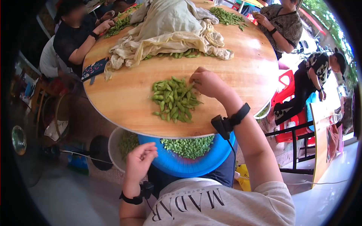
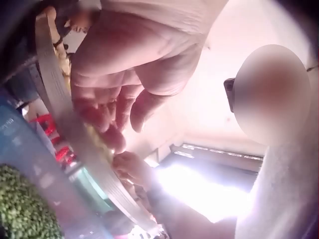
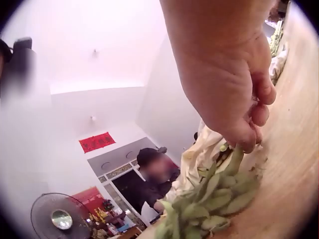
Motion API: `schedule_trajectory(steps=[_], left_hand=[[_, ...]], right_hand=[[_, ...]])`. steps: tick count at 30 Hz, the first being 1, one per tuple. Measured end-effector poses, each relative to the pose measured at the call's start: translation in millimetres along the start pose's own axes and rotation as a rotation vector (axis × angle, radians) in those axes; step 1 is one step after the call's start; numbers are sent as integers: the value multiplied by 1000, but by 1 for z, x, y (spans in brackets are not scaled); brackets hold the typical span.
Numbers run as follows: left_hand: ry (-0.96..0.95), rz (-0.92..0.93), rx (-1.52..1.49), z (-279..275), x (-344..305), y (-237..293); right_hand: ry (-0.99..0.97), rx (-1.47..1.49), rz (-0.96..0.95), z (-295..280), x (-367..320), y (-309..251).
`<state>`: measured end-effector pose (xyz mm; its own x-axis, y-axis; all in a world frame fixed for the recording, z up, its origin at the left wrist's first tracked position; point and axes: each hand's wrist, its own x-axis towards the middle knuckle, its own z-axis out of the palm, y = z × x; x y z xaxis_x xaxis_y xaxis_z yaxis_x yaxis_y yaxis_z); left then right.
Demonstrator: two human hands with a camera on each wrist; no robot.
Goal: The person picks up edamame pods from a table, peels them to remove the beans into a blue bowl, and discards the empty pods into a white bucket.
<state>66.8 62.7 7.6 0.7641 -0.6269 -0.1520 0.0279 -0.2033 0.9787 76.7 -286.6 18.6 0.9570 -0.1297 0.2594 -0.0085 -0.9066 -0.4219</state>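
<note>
Table top of round pale wood [image 1: 245, 71]: fills most of the head view, with other folks sat round the far side.
Crumpled cream cloth heap [image 1: 169, 26]: dumped on the far half of the table, with a few green pods poking out from under its near edge.
Round blue plastic basin [image 1: 181, 167]: down low between the person's body and the near table edge, its far part tucked under the table.
White round plastic tub [image 1: 113, 147]: just left of the basin, also half under the table. There's greenish stuff inside, too murky to say more.
Layer of shelled pale green beans [image 1: 188, 146]: sitting in the blue basin, right under the table rim.
Loose pile of green edamame pods [image 1: 171, 100]: on the near part of the table, apart from the cloth heap, and the right hand's fingertips are in its far right corner.
Right hand [image 1: 207, 83]: resting on the table at the pile, fingers curled down.
Left hand [image 1: 139, 160]: below the table edge by the basin's left rim, palm turned up, fingers loosely curled and relaxed, well apart from the pile.
Black wrist strap [image 1: 241, 113]: on the right wrist, with a small dark box hanging off it.
Single green pod [image 3: 234, 159]: in the right wrist view it's pinched at its top end between the right hand's thumb and fingertips, and its lower end reaches down into the pile.
</note>
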Motion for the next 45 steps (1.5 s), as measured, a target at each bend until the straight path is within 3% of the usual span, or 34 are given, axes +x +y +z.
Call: schedule_trajectory(steps=[2,5,11,16,20,23,27,30,36,45], left_hand=[[-63,13,-76,13,7,15],[-167,18,-158,33,26,31],[-119,4,-449,95,60,60],[-58,-1,-581,111,76,58],[-57,76,-498,103,55,58],[-68,107,-202,93,40,49],[-69,433,168,93,24,46],[-43,562,240,95,16,45],[4,631,458,94,4,49],[55,646,470,101,-1,38]], right_hand=[[-82,11,48,-11,1,-5],[-100,148,277,-32,-15,-10],[-78,804,545,-42,-51,-44],[-182,1335,588,-23,-90,-78],[-114,1101,570,-30,-118,-92],[-69,1194,570,-29,-136,-94],[-146,1329,472,-22,-147,-105],[-202,1395,407,-13,-153,-107],[-230,1391,431,-9,-157,-116],[-116,1219,442,0,-161,-122]])
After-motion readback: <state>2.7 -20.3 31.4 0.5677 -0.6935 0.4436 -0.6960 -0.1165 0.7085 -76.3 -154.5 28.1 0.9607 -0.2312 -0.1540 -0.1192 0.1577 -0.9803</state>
